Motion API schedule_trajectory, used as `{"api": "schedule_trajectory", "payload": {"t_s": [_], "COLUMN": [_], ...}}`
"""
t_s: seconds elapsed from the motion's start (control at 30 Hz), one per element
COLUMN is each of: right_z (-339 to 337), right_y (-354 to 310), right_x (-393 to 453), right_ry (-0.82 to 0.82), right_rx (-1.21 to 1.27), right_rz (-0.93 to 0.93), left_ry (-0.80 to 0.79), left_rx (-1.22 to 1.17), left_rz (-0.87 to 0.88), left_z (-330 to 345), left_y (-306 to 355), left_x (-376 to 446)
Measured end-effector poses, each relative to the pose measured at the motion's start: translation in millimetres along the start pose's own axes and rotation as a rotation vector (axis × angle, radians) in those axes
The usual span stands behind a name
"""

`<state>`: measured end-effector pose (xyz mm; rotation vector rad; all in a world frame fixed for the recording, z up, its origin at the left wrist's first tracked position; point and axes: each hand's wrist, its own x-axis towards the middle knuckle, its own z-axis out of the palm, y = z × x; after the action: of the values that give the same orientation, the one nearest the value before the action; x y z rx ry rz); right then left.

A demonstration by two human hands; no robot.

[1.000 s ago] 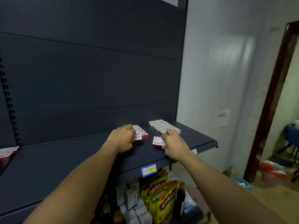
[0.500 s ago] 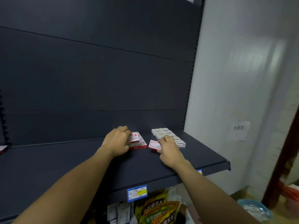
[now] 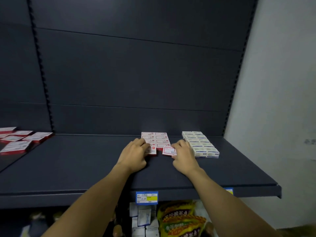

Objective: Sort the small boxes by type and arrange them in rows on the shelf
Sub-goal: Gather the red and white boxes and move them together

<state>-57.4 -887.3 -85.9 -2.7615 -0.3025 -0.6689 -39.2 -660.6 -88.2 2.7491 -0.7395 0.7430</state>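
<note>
Head view: shelf (image 3: 85, 168) partly sorted.
Done: red boxes (image 3: 161, 136), white boxes (image 3: 199, 142) sitting in rows.
Right hand (image 3: 183, 154): pinching loose red box (image 3: 169, 150).
Left hand (image 3: 134, 153): curling on front red box (image 3: 152, 150).
Left: scattered boxes (image 3: 20, 140) far left of rows.

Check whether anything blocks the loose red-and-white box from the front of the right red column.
Nothing visible does. The small red-and-white box in the right hand sits tilted just before the red-and-white rows, dark shelf bare between.

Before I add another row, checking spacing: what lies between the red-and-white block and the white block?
In the head view, the right hand and its loose red-and-white box lie between the red-and-white block and white block; behind them, bare shelf.
</note>
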Motion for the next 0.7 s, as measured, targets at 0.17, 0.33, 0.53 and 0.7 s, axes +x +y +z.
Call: {"api": "schedule_trajectory", "payload": {"t_s": [0.17, 0.33, 0.53, 0.7], "right_z": [9, 11, 16, 18], "right_y": [5, 9, 10, 10], "right_x": [7, 13, 18, 19], "right_ry": [-0.028, -0.026, -0.003, -0.008], "right_rx": [0.092, 0.117, 0.131, 0.124], "right_rz": [-0.097, -0.134, -0.150, -0.142], "left_ry": [0.005, -0.015, -0.050, -0.037], "left_rx": [0.000, -0.002, -0.048, -0.050], "left_rz": [-0.068, -0.042, -0.003, -0.002], "left_z": [4, 8, 10, 14], "left_y": [-1, -1, -1, -6], "left_x": [-1, 9, 12, 12]}}
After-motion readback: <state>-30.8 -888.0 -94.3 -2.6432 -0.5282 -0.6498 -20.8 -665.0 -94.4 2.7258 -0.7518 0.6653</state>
